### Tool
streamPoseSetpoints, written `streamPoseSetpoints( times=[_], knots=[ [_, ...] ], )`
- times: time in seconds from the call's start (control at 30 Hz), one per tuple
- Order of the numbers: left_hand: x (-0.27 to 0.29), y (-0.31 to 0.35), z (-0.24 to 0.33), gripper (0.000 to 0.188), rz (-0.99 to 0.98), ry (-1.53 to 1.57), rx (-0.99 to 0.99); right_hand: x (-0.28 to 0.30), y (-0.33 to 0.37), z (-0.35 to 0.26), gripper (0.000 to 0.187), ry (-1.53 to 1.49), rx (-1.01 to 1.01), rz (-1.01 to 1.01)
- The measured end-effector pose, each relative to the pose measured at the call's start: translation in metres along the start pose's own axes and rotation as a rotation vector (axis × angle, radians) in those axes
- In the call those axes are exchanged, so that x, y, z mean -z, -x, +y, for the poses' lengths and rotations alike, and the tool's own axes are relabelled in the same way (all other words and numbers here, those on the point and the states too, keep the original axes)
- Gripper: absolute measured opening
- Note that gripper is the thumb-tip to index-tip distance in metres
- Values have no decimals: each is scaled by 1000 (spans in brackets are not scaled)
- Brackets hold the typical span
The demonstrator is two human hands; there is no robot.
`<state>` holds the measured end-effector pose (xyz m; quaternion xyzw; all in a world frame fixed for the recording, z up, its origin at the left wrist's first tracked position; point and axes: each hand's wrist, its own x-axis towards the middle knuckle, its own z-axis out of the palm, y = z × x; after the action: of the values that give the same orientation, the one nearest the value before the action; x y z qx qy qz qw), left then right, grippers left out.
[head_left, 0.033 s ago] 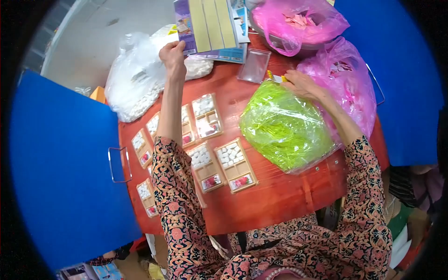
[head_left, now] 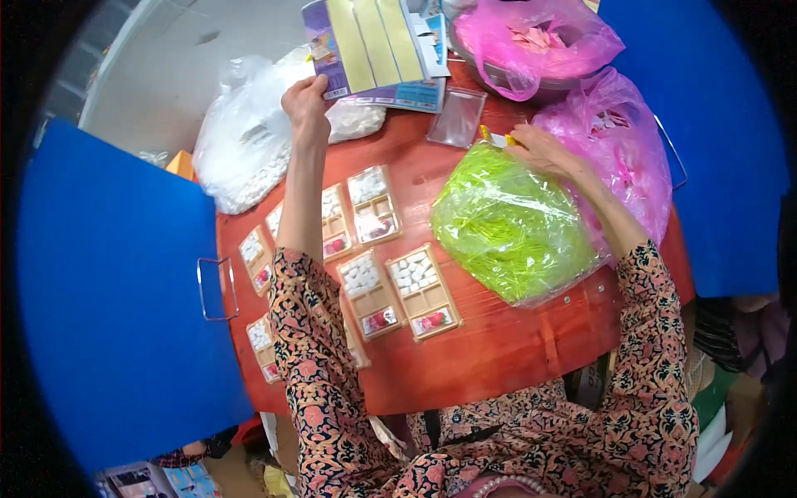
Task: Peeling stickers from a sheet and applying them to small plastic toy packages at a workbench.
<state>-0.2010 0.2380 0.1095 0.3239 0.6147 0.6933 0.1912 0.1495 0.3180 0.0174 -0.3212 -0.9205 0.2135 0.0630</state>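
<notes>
My left hand [head_left: 305,100] reaches to the far side of the red table. It pinches the lower left corner of a purple printed sheet [head_left: 365,46] with pale yellow strips. More printed sheets [head_left: 423,95] lie beneath it. At the far edge of a clear bag of bright green shreds [head_left: 515,224], the fingers of my right hand [head_left: 540,149] close on a small yellow-and-white thing [head_left: 498,139], partly hidden by them. Nearer to me, several shallow wooden trays [head_left: 422,290] hold white pieces and a red-printed packet each. My left forearm covers some of these trays.
A clear bag of white pieces [head_left: 241,141] stands at the far left. Pink bags [head_left: 614,158] fill the far right, one inside a basin [head_left: 548,83]. A flat clear box [head_left: 457,116] lies between. Blue panels [head_left: 133,290] with metal handles flank the red table [head_left: 498,357].
The sheet in my left hand has shifted slightly left and tilted. My right hand keeps its place by the green bag. The whole view has moved a little.
</notes>
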Motion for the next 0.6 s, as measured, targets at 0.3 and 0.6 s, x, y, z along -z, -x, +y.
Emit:
streamPoseSetpoints(
  times=[0.3, 0.6],
  knots=[
    [82, 103, 54, 19, -142, 427, 416, 54, 1, -90, 42, -677, 104, 444],
    [108, 212, 67, 16, -192, 578, 376, 52, 21, -177, 57, -995, 197, 57]
  ],
)
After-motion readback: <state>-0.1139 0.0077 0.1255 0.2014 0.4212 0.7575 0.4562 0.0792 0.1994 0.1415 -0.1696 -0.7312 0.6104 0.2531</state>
